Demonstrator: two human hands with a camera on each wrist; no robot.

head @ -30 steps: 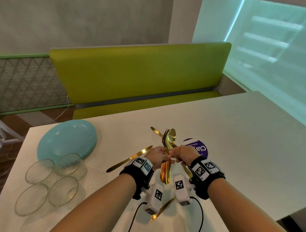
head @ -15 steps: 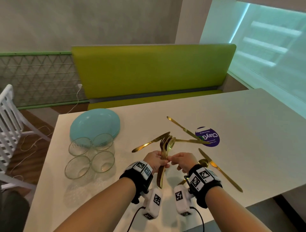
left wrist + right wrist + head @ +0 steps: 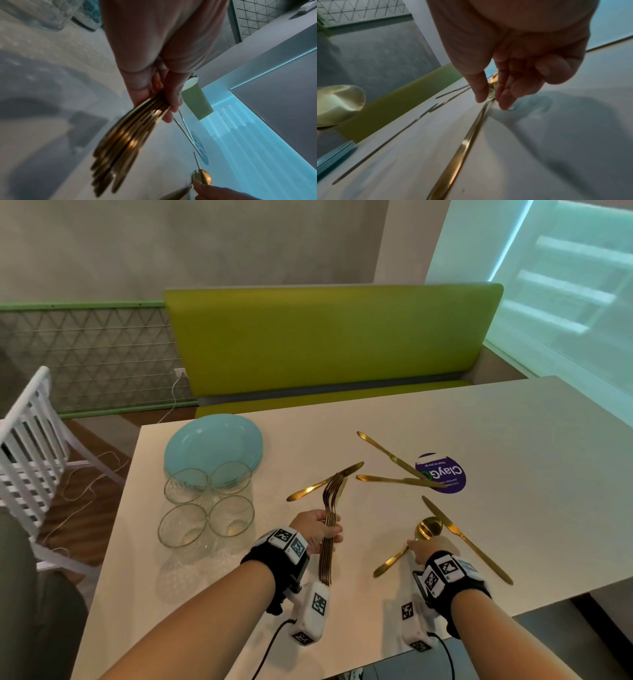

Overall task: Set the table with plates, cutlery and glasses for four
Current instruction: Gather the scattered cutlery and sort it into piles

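Head view has the left hand point(image 3: 317, 529) wrapped round a fat bundle of gold cutlery point(image 3: 329, 522), fingers curled tight on the handles with the fork heads sticking up past the knuckles, while the right hand point(image 3: 426, 549) is down on the table point(image 3: 513, 440) at a single gold spoon point(image 3: 409, 546). Right wrist view shows the thumb and fingertips point(image 3: 505, 104) mostly straight and close either side of the spoon's neck, maybe just touching; I honestly can't tell if it's pinching or only resting there. The bowl sits just beyond the fingertips and the handle runs back under the wrist. My guess at the risks: that bundle is fanned out at the bottom, so one loose squeeze and pieces slide out and clatter. Also a knife point(image 3: 466, 539) lies just right of the fingers, easy to knock off the near edge. Plates point(image 3: 212, 443) and glasses point(image 3: 205, 501) are well left of the left hand's fingers, unplaced.
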